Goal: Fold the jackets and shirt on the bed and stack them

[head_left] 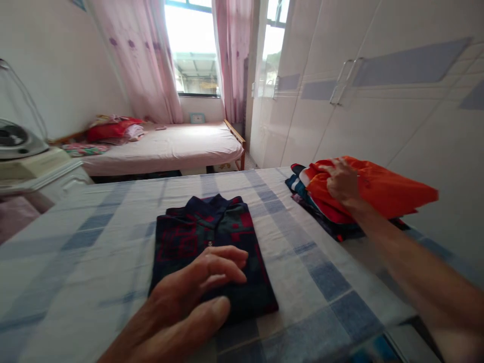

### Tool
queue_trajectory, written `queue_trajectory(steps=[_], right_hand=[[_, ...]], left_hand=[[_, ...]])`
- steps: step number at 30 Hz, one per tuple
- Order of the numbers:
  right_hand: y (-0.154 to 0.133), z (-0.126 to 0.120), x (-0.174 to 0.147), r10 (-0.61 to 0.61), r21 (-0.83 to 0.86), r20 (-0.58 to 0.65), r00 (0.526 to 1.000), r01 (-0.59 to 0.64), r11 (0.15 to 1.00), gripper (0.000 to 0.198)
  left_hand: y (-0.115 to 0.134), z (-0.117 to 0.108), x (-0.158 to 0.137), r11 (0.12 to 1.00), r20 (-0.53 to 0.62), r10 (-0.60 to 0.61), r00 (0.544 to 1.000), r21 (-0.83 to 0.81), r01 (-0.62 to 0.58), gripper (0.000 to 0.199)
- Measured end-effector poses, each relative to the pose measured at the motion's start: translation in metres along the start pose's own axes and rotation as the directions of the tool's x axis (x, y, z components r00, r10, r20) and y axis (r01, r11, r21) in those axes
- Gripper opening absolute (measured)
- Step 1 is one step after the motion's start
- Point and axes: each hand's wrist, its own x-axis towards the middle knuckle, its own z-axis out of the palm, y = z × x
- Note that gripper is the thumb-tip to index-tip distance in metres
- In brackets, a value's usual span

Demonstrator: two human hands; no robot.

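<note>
A dark navy and red patterned polo shirt (230, 232) lies folded on the bed, its collar pointing away from me. Over its lower part hovers my left hand (192, 290), fingers spread and slightly bent, holding nothing. To the right, my right hand (343, 180) has its fingers curled into an orange garment (393, 184) on top of a pile of clothes. Its fingertips are partly lost in the cloth. Beneath the orange garment, edges of teal, white and black folded clothes (302, 194) show.
The bed has a blue and white checked sheet (124, 252). A white wardrobe (378, 126) stands along the right side. Behind are a second bed (181, 143) and a curtained window (194, 50). A fan (18, 138) stands at left; a dark-edged flat object (378, 348) lies at bottom right.
</note>
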Motion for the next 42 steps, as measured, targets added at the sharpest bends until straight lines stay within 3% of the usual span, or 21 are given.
queue_trajectory(steps=[2,4,6,8,13,16,19,21,23,24,26,29,31,33,37,42], right_hand=[[-0.023,-0.004,-0.022,-0.033,0.148,-0.166,0.986,0.058,0.987,0.043],[-0.049,-0.008,-0.049,-0.035,0.316,-0.182,0.983,0.092,0.944,0.04],[-0.076,-0.012,-0.078,-0.001,0.478,-0.055,0.999,0.027,0.878,0.036],[-0.102,-0.017,-0.106,0.038,0.609,0.148,0.988,-0.121,0.783,0.032],[-0.149,-0.037,-0.159,0.017,0.733,0.484,0.875,-0.416,0.538,0.029],[-0.168,-0.05,-0.181,-0.12,0.731,0.643,0.756,-0.56,0.39,0.026],[-0.185,-0.057,-0.204,-0.334,0.636,0.759,0.559,-0.747,0.194,0.027],[-0.198,-0.058,-0.22,-0.405,0.506,0.799,0.444,-0.861,0.055,0.032],[-0.216,-0.056,-0.235,-0.433,0.366,0.821,0.373,-0.925,-0.103,0.043],[-0.227,-0.054,-0.241,-0.439,0.306,0.823,0.36,-0.933,-0.192,0.049],[-0.25,-0.051,-0.248,-0.423,0.227,0.82,0.386,-0.897,-0.378,0.057],[-0.284,-0.046,-0.244,-0.346,0.223,0.778,0.524,-0.746,-0.628,0.056],[-0.302,-0.042,-0.234,-0.281,0.239,0.736,0.616,-0.625,-0.743,0.049],[-0.314,-0.038,-0.222,-0.208,0.237,0.727,0.654,-0.524,-0.818,0.042],[-0.331,-0.026,-0.21,-0.022,0.291,0.793,0.609,-0.411,-0.864,0.03],[-0.338,-0.014,-0.208,0.133,0.41,0.832,0.539,-0.435,-0.802,0.026]], left_hand=[[-0.005,-0.009,0.005,0.996,0.013,-0.021,1.0,0.092,0.019,0.044],[-0.016,-0.01,0.004,0.972,0.098,-0.01,0.995,0.235,-0.013,0.066],[-0.026,-0.005,-0.003,0.937,0.21,-0.016,0.978,0.345,-0.059,0.085],[-0.031,0.004,-0.011,0.911,0.261,-0.049,0.964,0.407,-0.064,0.096],[-0.027,0.025,-0.013,0.85,0.22,-0.081,0.972,0.525,-0.048,0.102],[-0.027,0.032,-0.006,0.814,0.144,-0.036,0.989,0.578,-0.054,0.09],[-0.03,0.031,-0.001,0.807,0.119,-0.027,0.993,0.588,-0.049,0.076],[-0.03,0.025,0.002,0.833,0.113,-0.045,0.993,0.553,-0.025,0.075],[-0.029,0.015,0.006,0.873,0.099,-0.064,0.993,0.487,0.008,0.079],[-0.028,0.009,0.008,0.893,0.088,-0.07,0.994,0.449,0.023,0.08],[-0.026,-0.001,0.012,0.921,0.062,-0.074,0.995,0.386,0.045,0.081],[-0.023,-0.009,0.016,0.937,0.034,-0.06,0.998,0.347,0.044,0.075],[-0.021,-0.01,0.016,0.932,0.039,-0.05,0.998,0.361,0.033,0.071],[-0.02,-0.007,0.014,0.916,0.051,-0.043,0.998,0.401,0.019,0.067],[-0.023,0.009,0.009,0.859,0.088,0.006,0.996,0.51,-0.05,0.062],[-0.029,0.025,-0.003,0.825,0.148,0.043,0.988,0.553,-0.119,0.063]])
